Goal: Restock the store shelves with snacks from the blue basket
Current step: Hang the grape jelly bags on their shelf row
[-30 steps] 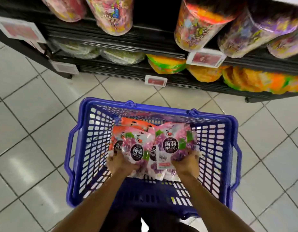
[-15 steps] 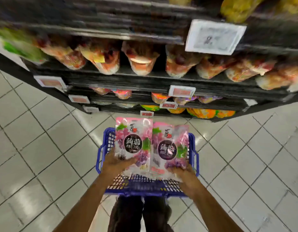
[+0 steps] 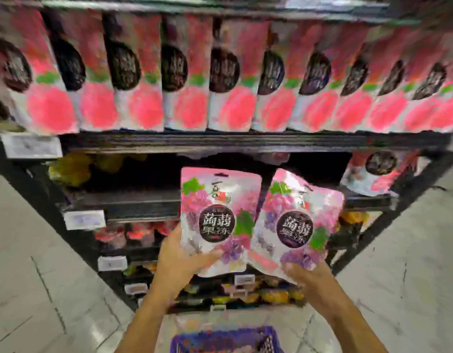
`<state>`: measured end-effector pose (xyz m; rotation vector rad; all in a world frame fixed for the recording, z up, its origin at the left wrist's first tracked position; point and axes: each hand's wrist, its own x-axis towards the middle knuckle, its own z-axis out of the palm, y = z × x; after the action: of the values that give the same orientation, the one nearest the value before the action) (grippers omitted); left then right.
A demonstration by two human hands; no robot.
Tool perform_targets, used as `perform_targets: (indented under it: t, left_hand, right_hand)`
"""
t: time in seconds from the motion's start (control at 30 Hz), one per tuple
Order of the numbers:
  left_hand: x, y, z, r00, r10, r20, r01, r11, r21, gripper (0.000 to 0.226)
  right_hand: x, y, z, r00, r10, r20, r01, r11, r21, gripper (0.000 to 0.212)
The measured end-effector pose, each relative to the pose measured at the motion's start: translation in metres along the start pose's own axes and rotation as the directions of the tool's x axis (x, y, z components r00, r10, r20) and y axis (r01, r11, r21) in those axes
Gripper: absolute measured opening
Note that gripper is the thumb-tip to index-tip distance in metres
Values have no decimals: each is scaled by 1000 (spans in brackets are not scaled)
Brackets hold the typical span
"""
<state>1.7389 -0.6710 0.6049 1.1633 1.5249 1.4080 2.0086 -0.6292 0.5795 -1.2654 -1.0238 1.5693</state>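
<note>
Pouches are out of the basket and up at shelf height.

Head view: the left hand (image 3: 179,256) has its grip closed on the lower edge of the left pouch (image 3: 217,220), thumb across the front. The right hand (image 3: 306,275) grips the right pouch (image 3: 294,225) the same way. That pouch is tilted rightward, and its edge meets the left one.

A second ago both lay in the basket (image 3: 225,340) under the hands. Now only its blue rim shows at the bottom of the frame, below the forearms, and the camera has swung up to the rack.

The pouches sit before a dark gap on the middle shelf (image 3: 133,200), under a full row (image 3: 184,85) of pink packs. A lone pack (image 3: 378,171) stands at the gap's right end.

The pick looks done and placing comes next, with the gap the likely slot. Blur hides whether the labels match.
</note>
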Motion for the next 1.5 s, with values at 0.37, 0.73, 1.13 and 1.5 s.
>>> perform_targets:
  t: [0.37,0.73,1.13,1.5]
  left_hand:
    - [29,215,-36,917,398,-34,-399,906,-141,69]
    - [55,271,-27,894,446,-34,-446,886,-127,49]
    - [67,285,-27,871,483,-83,-490,866,-100,57]
    - [71,288,-42,868,489,-90,-496,861,-112,57]
  right_hand:
    - [-38,-217,36,804,-595,1,594,802,57,67]
    - [-18,-346,66,605,-796,-9,782,596,-183,87]
    - [23,-380,125,615,-786,67,788,615,-18,42]
    - [51,-397,149,611,-789,67,792,608,-60,97]
